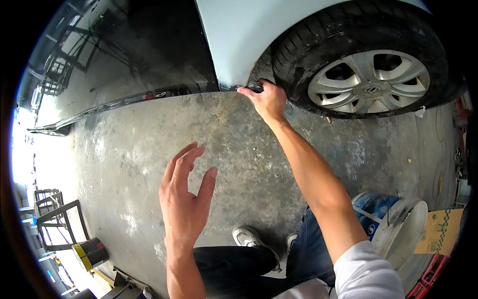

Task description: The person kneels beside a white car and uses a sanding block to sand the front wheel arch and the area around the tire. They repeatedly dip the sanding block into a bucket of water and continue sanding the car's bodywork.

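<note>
My right hand (pixel 271 101) reaches out to the bottom corner of the pale fender (pixel 233 50), just left of the tire (pixel 294 65). Its fingers are closed round a small dark piece (pixel 255 87), mostly covered by the hand; its kind is unclear. The thumb points left, close to the fender's lower edge. Lower and to the left, my left hand (pixel 186 194) hangs in the air over the concrete floor with fingers apart and slightly curved, holding nothing. The glossy black door (pixel 149 45) lies left of the fender.
A silver-spoked wheel (pixel 371 89) fills the upper right. By my right elbow stands a blue and white bucket (pixel 383 219), with a cardboard box (pixel 440 231) beyond it. At left are a black metal frame (pixel 62 224) and a dark can with a yellow band (pixel 90 253). My shoes (pixel 246 236) are below.
</note>
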`<state>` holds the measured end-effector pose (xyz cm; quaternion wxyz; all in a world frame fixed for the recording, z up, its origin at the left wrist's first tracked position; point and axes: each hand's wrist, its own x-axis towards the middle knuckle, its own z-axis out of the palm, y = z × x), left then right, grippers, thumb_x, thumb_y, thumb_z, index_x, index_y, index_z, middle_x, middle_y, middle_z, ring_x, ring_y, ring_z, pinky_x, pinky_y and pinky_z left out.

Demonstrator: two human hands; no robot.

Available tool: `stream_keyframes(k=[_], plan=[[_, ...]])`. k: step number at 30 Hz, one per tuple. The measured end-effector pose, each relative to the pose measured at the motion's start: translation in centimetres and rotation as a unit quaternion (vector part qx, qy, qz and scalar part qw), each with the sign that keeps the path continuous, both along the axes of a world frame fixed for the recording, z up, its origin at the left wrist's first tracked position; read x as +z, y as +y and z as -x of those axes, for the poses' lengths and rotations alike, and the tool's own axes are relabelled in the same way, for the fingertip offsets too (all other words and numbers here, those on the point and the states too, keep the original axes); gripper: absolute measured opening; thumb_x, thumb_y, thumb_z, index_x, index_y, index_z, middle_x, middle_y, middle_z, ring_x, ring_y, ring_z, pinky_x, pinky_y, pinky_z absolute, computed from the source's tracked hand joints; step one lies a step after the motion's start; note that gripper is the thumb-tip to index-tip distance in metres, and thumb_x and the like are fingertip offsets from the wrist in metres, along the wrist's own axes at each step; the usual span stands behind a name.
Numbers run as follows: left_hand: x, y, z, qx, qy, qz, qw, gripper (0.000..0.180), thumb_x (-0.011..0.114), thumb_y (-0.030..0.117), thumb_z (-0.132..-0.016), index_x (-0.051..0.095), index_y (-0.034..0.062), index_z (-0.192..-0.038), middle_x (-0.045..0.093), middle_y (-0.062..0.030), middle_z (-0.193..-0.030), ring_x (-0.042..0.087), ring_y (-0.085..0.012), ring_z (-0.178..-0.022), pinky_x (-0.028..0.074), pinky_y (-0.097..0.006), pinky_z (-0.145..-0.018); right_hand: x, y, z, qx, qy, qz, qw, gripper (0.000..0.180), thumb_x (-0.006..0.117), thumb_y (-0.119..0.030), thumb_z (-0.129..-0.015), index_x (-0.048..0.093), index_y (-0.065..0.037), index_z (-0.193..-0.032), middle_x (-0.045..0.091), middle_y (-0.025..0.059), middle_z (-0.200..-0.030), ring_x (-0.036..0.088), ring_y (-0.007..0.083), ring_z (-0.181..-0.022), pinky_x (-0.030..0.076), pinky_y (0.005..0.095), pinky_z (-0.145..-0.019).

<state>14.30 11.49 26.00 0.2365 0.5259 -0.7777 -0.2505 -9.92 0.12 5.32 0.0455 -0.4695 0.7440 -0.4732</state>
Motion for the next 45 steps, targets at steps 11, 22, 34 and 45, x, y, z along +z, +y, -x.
stream_keyframes(k=[11,22,34,45], plan=[[0.3,0.3,-1.3,0.017,0.002,0.007,1.0,0.036,0.076,0.012,-0.09,0.066,0.0068,-0.124,0.067,-0.015,-0.132,0.066,-0.0346,-0.118,0.054,-0.042,-0.097,3.3,0.2,-3.3,-0.025,-0.089,0.113,0.989,0.053,0.092,-0.052,-0.069,0.073,-0.003,-0.074,0.068,0.0042,-0.059,0.067,0.019,-0.056,0.049,0.0342,-0.055],[0.9,0.8,-1.6,0.01,0.01,0.01,1.0,0.035,0.075,0.013,-0.09,0.066,0.0073,-0.124,0.067,-0.015,-0.132,0.066,-0.036,-0.118,0.054,-0.043,-0.096,0.1,-0.6,-6.3,-0.11,-0.159,0.071,0.979,0.059,0.091,-0.057,-0.067,0.074,-0.001,-0.074,0.072,0.0133,-0.068,0.07,0.0314,-0.062,0.053,0.0416,-0.06],[0.4,0.6,-2.9,0.027,0.019,0.003,0.999,0.033,0.073,0.011,-0.091,0.067,0.0059,-0.123,0.069,-0.0144,-0.129,0.068,-0.0334,-0.114,0.056,-0.041,-0.093,-3.4,-1.5,-7.5,-0.167,-0.181,-0.153,0.957,0.068,0.087,-0.066,-0.065,0.076,0.0,-0.079,0.075,0.02,-0.08,0.074,0.0395,-0.076,0.056,0.0496,-0.069],[-17.4,-2.5,2.0,0.107,0.343,-0.302,0.883,0.061,0.085,0.019,-0.083,0.059,-0.002,-0.135,0.073,-0.013,-0.114,0.07,-0.0233,-0.101,0.055,-0.034,-0.088,3.9,7.0,-4.4,0.301,-0.383,-0.269,0.831,0.035,0.075,-0.031,-0.095,0.072,0.001,-0.109,0.073,0.0073,-0.1,0.067,0.0149,-0.09,0.053,0.0325,-0.078]])
